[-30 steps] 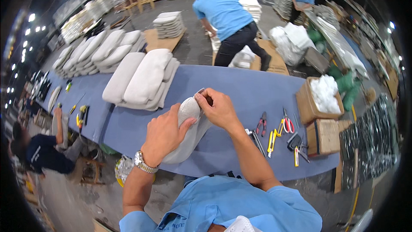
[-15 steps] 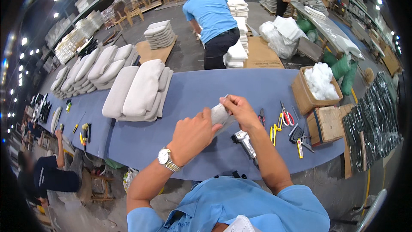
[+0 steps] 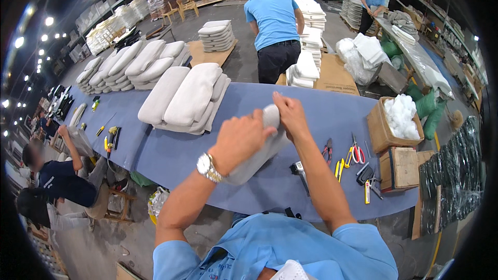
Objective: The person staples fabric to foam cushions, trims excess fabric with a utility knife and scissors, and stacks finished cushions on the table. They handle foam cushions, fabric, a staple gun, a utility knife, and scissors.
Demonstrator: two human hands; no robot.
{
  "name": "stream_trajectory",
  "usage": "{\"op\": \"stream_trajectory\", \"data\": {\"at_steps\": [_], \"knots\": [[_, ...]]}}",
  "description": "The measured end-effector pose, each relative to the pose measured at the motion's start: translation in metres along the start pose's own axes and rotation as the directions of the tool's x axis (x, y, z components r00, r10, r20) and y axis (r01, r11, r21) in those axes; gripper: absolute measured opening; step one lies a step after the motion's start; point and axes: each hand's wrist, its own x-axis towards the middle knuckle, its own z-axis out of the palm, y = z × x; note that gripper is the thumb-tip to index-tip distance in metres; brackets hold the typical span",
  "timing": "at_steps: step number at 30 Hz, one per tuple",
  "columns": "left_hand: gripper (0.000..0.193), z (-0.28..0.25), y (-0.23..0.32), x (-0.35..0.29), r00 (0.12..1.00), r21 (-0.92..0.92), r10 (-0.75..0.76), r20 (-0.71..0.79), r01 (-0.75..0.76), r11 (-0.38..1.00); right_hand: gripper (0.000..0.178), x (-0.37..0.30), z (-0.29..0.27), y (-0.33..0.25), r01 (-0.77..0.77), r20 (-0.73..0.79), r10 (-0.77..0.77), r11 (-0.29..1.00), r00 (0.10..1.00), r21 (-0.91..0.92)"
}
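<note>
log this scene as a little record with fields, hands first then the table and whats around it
left hand: closed around a grey padded piece
right hand: at its far end; exact finger contact unclear
table: blue-grey top
tools, right side: red-handled scissors, pliers
left of the hands: grey cushion stack
right end: open carton with white stuffing
beyond table: person in light blue shirt, back turned
</note>
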Motion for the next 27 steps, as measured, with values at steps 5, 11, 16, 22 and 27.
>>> {"op": "stream_trajectory", "data": {"at_steps": [5, 11, 16, 22, 27], "knots": [[0.057, -0.006, -0.048, 0.002, 0.985, -0.150, -0.131, -0.114, 0.113, 0.982, 0.053, 0.048, 0.047, 0.008, 0.062, 0.134, -0.046, 0.992, 0.990, -0.112], [0.063, -0.007, -0.072, -0.002, 0.951, -0.387, -0.309, 0.005, 0.287, 0.877, 0.052, 0.049, 0.081, 0.003, 0.072, 0.291, -0.005, 0.972, 0.957, -0.222], [0.051, -0.008, -0.076, -0.004, 0.948, -0.342, -0.317, -0.038, 0.286, 0.895, 0.050, 0.053, 0.100, 0.005, 0.129, 0.242, -0.128, 0.992, 0.962, 0.009], [0.043, -0.009, -0.091, 0.006, 0.945, -0.385, -0.328, -0.012, 0.298, 0.873, 0.043, 0.055, 0.119, 0.026, 0.278, 0.038, -0.292, 0.936, 0.956, 0.216], [0.044, -0.003, -0.112, 0.007, 0.952, -0.365, -0.301, -0.055, 0.261, 0.894, 0.037, 0.057, 0.129, 0.030, 0.271, 0.016, -0.281, 0.938, 0.960, 0.218]]}}
